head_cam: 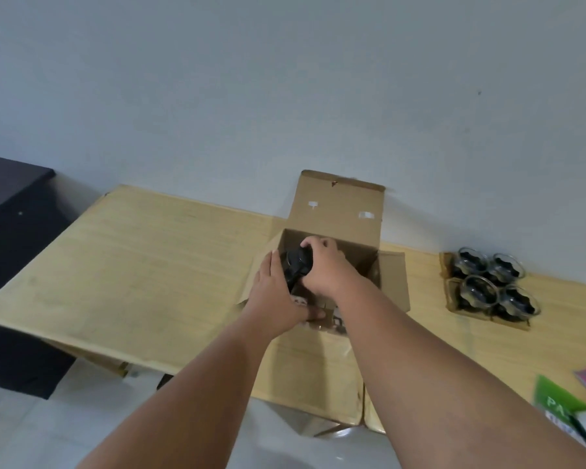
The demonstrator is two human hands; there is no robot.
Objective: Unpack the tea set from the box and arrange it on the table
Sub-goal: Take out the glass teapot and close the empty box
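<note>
Pale grey-blue wall behind; light wood-grain table (142,265) runs along it, dark furniture (11,211) at far left. One cardboard box (335,211) stands open on the table, rear flap upright, side flaps folded out. Both forearms reach into its mouth. One dark teapot (296,267) — black lid uppermost — sits at the box opening, held between the two hands. Left hand (273,299): fingers together and extended, flat against the pot's left side. Right hand (323,270): fingers curled over the lid and right side, tips on top. Well apart, on the right — four glass cups (491,282) with dark inserts, two by two in one cardboard tray (454,304). One green packet (555,401) at lower right.
</note>
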